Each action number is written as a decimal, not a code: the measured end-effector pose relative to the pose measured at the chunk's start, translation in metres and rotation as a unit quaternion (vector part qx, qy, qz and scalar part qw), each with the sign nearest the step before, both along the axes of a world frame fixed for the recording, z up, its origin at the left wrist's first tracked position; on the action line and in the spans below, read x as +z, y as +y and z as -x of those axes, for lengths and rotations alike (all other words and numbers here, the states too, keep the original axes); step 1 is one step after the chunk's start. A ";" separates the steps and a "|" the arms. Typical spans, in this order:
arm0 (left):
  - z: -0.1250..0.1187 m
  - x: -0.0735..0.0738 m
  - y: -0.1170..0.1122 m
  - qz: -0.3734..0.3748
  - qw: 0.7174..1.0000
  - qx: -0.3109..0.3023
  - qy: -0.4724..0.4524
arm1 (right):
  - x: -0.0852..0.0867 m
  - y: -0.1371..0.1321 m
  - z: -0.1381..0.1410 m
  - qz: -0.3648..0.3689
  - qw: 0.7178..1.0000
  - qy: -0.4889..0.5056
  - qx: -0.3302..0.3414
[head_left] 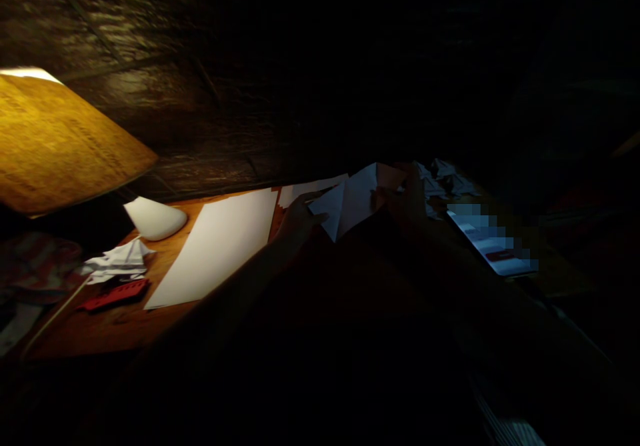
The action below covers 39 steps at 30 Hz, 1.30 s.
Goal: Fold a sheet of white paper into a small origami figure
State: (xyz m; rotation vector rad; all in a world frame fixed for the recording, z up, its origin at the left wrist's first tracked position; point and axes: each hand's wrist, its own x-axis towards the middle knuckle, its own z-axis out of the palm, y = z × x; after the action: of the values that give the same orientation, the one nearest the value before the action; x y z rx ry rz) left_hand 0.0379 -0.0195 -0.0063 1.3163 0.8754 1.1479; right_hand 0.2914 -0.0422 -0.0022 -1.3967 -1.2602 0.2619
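Observation:
A creased sheet of paper (356,198), folded into angled panels, is held up between both hands above the table. My left hand (299,221) pinches its left edge, the thumb lying on the paper. At its right side my right hand (400,199) grips it, though deep shadow hides most of those fingers. To the left of my left hand lies a stack of blank white paper (220,243). More paper sheets (307,189) lie just behind the held piece. Several folded paper pieces (443,176) sit beyond my right hand.
A lit phone (493,243) lies at the right. On the left are a yellow lampshade (65,143), a white lamp base (157,218), a crumpled striped paper (120,261), a red object (115,295) and a thin cord (55,319). A dark wall rises behind the wooden table (173,319).

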 end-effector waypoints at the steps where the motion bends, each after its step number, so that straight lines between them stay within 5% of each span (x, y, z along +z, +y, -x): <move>1: 0.001 -0.001 0.003 -0.002 1.000 0.021 -0.007 | 0.000 0.000 0.000 0.005 1.000 0.005 0.000; 6: 0.007 -0.005 0.014 -0.031 0.995 0.085 -0.036 | -0.005 0.005 -0.001 0.027 0.999 0.038 0.013; 22: 0.002 0.000 0.008 0.010 0.999 0.008 -0.047 | -0.001 0.001 0.006 -0.012 0.988 0.043 0.149; 31: 0.006 -0.002 0.012 -0.017 0.996 0.046 -0.069 | -0.008 0.010 -0.003 0.050 0.993 0.050 0.095; 39: 0.008 0.003 0.009 0.048 0.988 0.051 -0.136 | 0.001 0.002 0.002 0.138 0.957 0.205 0.152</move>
State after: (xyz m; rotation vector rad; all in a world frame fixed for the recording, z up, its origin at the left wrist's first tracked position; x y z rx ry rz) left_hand 0.0303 -0.0102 -0.0035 1.0177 0.7923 1.3142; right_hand 0.2895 -0.0397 -0.0007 -1.2866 -1.1112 0.9228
